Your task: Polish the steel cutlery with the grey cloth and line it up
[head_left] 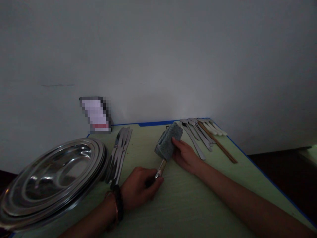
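as the left hand [137,186] pinches a utensil [161,167] between fingertips [158,182], the right hand [185,155] clasps cloth [168,141] over its upper end.

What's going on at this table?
A person's left hand grips a utensil by its handle, while the right hand holds a folded grey cloth about its far end, hiding it. Stacked metal dishes and metal cutlery lie to the left; spoons and chopsticks lie to the right.
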Demonstrator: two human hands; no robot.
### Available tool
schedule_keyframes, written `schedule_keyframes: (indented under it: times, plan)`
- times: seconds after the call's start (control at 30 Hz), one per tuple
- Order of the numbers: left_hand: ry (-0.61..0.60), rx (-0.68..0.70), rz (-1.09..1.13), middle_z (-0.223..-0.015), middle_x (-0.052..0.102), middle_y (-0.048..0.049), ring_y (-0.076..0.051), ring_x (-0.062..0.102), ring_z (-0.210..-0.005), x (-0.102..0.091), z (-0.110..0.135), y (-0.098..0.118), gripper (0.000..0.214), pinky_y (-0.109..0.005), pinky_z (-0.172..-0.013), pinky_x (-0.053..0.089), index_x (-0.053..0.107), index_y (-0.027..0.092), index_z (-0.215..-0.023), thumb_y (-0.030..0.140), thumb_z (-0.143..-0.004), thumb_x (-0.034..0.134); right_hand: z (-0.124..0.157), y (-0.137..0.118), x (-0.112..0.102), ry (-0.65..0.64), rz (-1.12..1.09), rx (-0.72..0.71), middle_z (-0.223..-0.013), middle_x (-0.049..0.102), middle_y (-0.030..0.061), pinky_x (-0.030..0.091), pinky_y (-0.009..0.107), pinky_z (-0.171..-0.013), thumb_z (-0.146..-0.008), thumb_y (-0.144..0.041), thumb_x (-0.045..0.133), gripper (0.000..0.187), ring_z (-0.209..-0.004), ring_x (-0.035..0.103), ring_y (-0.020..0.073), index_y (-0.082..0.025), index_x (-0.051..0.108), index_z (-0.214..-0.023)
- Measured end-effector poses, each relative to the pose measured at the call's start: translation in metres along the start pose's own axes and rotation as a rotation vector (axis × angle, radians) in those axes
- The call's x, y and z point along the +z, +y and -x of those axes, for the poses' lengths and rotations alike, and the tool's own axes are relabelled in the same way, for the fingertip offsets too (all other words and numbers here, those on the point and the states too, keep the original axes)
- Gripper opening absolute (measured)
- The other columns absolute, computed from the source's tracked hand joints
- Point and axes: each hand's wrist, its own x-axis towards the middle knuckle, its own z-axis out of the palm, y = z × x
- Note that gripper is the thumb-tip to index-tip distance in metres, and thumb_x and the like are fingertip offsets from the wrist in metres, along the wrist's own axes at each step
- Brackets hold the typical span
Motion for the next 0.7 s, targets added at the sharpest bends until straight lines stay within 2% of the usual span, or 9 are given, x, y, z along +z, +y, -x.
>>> schedule_keyframes:
  times: [0.07,0.13,0.23,0.3,0.37,0.47,0.53,0.7]
  plan:
    - [0.014,-0.018,-0.003,-0.052,0.048,0.0047,-0.008,0.043,-0.046,0.0005,-0.0001,0.0003,0.027,-0.018,-0.045,0.031,0.050,0.017,-0.065,0.031,-0.085,0.039,0.0005,-0.0008,-0.0016,-0.037,0.022,0.012,-0.086,0.069,0.0037,0.046,0.036,-0.086,-0.066,-0.027,0.071,0.021,-0.093,0.060,0.0192,-0.017,0.063,-0.083]
    - [0.031,-0.062,0.032,-0.056,0.051,0.0045,-0.010,0.046,-0.049,0.0003,-0.0004,0.0010,0.018,-0.019,-0.047,0.033,0.056,0.016,-0.081,0.027,-0.082,0.041,0.0016,-0.0004,-0.0034,-0.069,0.053,0.011,-0.088,0.069,0.0036,0.046,0.037,-0.086,-0.067,-0.027,0.070,0.022,-0.091,0.061,0.0186,-0.017,0.063,-0.085]
    - [0.049,-0.139,0.177,-0.058,0.055,0.0037,-0.011,0.049,-0.052,-0.0014,-0.0013,0.0033,0.028,-0.020,-0.049,0.035,0.054,0.014,-0.103,0.025,-0.080,0.043,0.0031,0.0004,-0.0047,-0.121,0.094,0.011,-0.090,0.068,0.0038,0.047,0.038,-0.084,-0.068,-0.028,0.069,0.022,-0.088,0.062,0.0186,-0.018,0.063,-0.087]
    - [0.070,-0.198,0.306,-0.056,0.053,0.0041,-0.012,0.048,-0.051,-0.0033,-0.0020,0.0054,0.032,-0.021,-0.049,0.036,0.053,0.014,-0.106,0.031,-0.082,0.040,0.0039,0.0003,-0.0043,-0.152,0.119,0.020,-0.090,0.068,0.0043,0.047,0.038,-0.083,-0.068,-0.028,0.070,0.022,-0.088,0.062,0.0191,-0.018,0.063,-0.086]
    - [0.092,-0.273,0.401,-0.052,0.045,0.0057,-0.012,0.044,-0.048,-0.0052,-0.0024,0.0073,0.038,-0.021,-0.046,0.034,0.057,0.014,-0.101,0.041,-0.086,0.035,0.0043,-0.0001,-0.0038,-0.169,0.137,0.025,-0.090,0.068,0.0048,0.047,0.039,-0.083,-0.066,-0.029,0.070,0.022,-0.089,0.061,0.0197,-0.017,0.063,-0.084]
    - [0.101,-0.337,0.458,-0.050,0.037,0.0063,-0.011,0.039,-0.046,-0.0068,-0.0024,0.0077,0.046,-0.021,-0.045,0.030,0.062,0.016,-0.081,0.049,-0.086,0.031,0.0048,-0.0007,-0.0036,-0.176,0.139,0.030,-0.091,0.068,0.0051,0.046,0.040,-0.084,-0.066,-0.029,0.071,0.022,-0.091,0.061,0.0204,-0.017,0.063,-0.083]
    - [0.100,-0.341,0.497,-0.050,0.037,0.0059,-0.011,0.039,-0.047,-0.0073,-0.0023,0.0060,0.047,-0.021,-0.046,0.030,0.060,0.017,-0.071,0.050,-0.086,0.031,0.0052,-0.0010,-0.0038,-0.183,0.128,0.033,-0.091,0.067,0.0049,0.046,0.040,-0.085,-0.066,-0.029,0.071,0.022,-0.093,0.060,0.0207,-0.018,0.063,-0.084]
    - [0.098,-0.374,0.570,-0.048,0.037,0.0055,-0.011,0.035,-0.045,-0.0089,-0.0048,0.0039,0.044,-0.022,-0.045,0.030,0.051,0.017,-0.063,0.046,-0.086,0.027,0.0074,-0.0030,-0.0032,-0.206,0.108,0.060,-0.088,0.068,0.0038,0.045,0.042,-0.086,-0.065,-0.032,0.071,0.024,-0.097,0.059,0.0214,-0.020,0.062,-0.084]
